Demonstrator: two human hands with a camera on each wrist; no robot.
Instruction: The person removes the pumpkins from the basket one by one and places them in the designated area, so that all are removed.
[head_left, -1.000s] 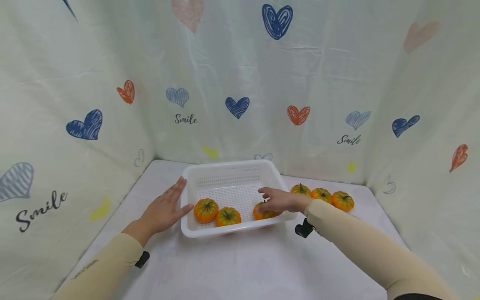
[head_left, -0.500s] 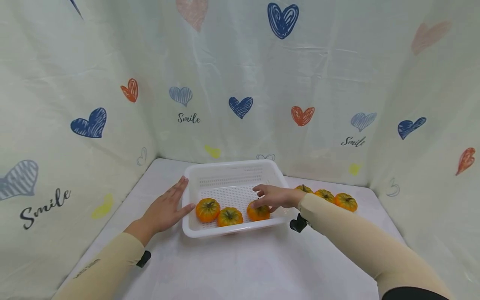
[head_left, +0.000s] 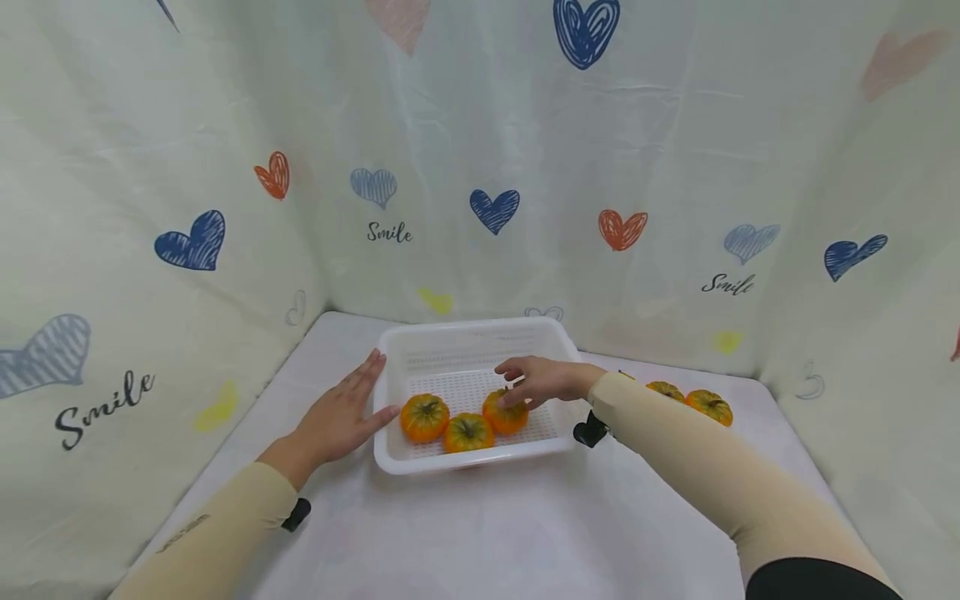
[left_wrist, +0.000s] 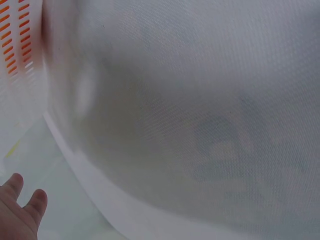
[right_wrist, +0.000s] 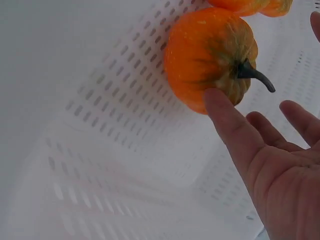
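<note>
A white plastic basket with a slotted base holds three small orange-and-green pumpkins. Two of them, the left pumpkin and the middle pumpkin, lie along the near left part. My right hand reaches over the right side, beside the third pumpkin. In the right wrist view the thumb touches this pumpkin near its dark stem, while the other fingers spread loosely away from it. My left hand lies with straight fingers against the basket's left rim, thumb apart.
More small pumpkins sit on the white-covered table right of the basket, one mostly hidden behind the right sleeve. A curtain printed with hearts surrounds the table's back and sides.
The third pumpkin has moved left inside the basket, up to the other two, with my right hand following it. My left hand keeps its place at the rim. The head view has shifted slightly.
</note>
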